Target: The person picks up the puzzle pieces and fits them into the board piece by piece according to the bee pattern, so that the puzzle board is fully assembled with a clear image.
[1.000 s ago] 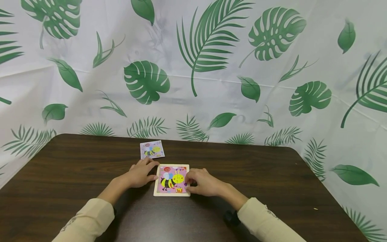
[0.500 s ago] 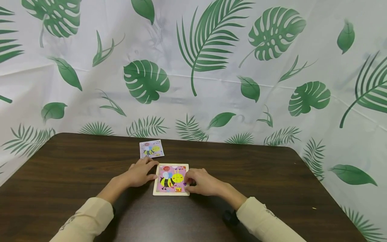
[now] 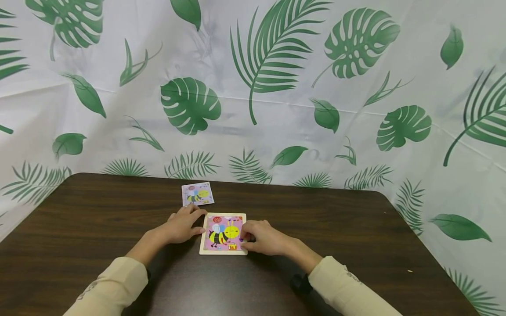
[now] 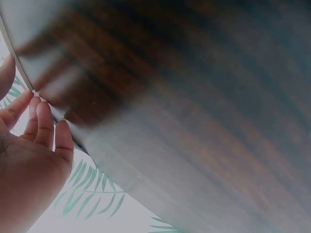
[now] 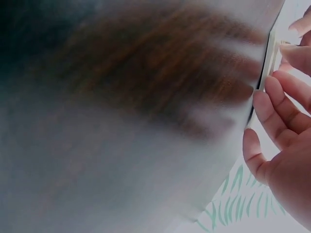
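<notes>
A square bee puzzle [image 3: 224, 233] in a pale wooden frame lies flat on the dark table, its picture pink with a yellow-and-black bee. My left hand [image 3: 181, 226] rests at its left side, thumb against the left rim and index finger at the upper left corner. In the left wrist view the left fingers [image 4: 44, 121] are spread and lightly bent at the frame's edge. My right hand [image 3: 266, 238] has thumb and curled fingers on the puzzle's right edge, covering part of it. The right wrist view shows the right fingers [image 5: 277, 111] along the frame's edge.
A picture card [image 3: 197, 194] with the same bee lies behind my left hand. The wooden table [image 3: 328, 219] ends at a white cloth with green leaves [image 3: 245, 109]. A tiny pale scrap [image 3: 410, 271] lies toward the right side.
Both hands keep nearly the same place on the puzzle, and the puzzle stays put between them. The whole head view has shifted slightly.
</notes>
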The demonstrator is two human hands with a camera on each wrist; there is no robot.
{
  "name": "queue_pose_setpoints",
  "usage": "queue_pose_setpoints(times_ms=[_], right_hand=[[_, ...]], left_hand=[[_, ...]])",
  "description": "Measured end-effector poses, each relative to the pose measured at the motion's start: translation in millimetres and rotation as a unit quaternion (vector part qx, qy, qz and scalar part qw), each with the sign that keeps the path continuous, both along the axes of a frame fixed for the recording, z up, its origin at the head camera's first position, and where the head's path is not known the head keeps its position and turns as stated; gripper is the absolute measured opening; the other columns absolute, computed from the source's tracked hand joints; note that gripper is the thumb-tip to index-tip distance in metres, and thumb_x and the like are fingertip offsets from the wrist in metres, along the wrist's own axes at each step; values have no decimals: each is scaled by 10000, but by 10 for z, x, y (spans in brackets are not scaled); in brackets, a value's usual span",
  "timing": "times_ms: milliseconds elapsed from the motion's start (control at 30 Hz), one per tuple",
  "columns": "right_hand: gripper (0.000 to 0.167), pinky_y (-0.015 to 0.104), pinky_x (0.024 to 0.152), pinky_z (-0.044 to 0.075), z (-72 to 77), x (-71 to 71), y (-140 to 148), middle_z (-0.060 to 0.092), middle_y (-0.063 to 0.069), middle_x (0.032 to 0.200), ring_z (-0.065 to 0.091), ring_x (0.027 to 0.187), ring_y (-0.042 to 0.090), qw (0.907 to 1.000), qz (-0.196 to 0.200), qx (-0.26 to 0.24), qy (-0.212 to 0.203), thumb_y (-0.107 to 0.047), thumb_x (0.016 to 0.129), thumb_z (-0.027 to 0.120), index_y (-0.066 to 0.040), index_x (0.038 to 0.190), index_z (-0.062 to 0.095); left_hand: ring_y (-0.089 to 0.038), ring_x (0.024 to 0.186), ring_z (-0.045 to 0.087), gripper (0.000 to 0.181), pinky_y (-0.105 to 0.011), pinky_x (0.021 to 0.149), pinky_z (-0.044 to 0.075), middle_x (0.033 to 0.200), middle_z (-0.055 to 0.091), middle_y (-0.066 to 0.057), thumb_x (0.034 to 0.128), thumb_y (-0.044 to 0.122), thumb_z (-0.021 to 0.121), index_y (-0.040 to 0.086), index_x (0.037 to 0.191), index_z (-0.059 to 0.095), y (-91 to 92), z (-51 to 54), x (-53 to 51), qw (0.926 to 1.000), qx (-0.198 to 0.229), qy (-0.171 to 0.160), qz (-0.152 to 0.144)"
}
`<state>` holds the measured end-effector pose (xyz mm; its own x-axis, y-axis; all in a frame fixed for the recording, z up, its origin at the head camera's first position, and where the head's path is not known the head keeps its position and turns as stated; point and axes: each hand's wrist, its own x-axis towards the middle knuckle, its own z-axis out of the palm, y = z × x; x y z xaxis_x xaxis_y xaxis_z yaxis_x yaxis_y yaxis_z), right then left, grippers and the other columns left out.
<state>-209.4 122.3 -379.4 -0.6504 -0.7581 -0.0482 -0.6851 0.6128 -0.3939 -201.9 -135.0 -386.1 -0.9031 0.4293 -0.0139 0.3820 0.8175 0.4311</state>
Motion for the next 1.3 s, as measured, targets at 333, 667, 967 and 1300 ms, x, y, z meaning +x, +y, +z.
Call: queue_pose_setpoints(times_ms=[333,667,967,1300], right_hand=[[141,216,659,381,-2,7,51,495,-38,793,454,728,104,9996,3,-137,-250,-165,833,671,-98,931,594],[163,211,650,382,-28,15,36,485,-29,788,458,732,126,9994,-22,-223,-258,-166,821,687,-90,923,586],[154,281,685,311,-13,34,24,501,-43,772,468,738,121,9999,3,-53,-114,-171,834,667,-106,960,607],[198,298,688,286,-4,60,113,497,-50,782,443,737,87,10000,-30,49,10,-191,838,665,-120,1020,638]], left_hand=[[-352,1097,405,427,-564,826,331,1157,448,-162,878,218,616,35,1245,498,7,7,16,10000,37,6,6],[-350,1094,406,423,-560,820,332,1152,447,-157,876,220,618,44,1242,500,-2,-14,13,10000,46,48,22],[-338,1084,415,433,-552,822,337,1139,456,-147,875,230,620,41,1247,502,-7,-35,14,10000,42,75,-1],[-363,1130,412,434,-567,847,331,1192,458,-188,888,223,601,27,1261,500,-17,-19,36,10000,15,13,-79]])
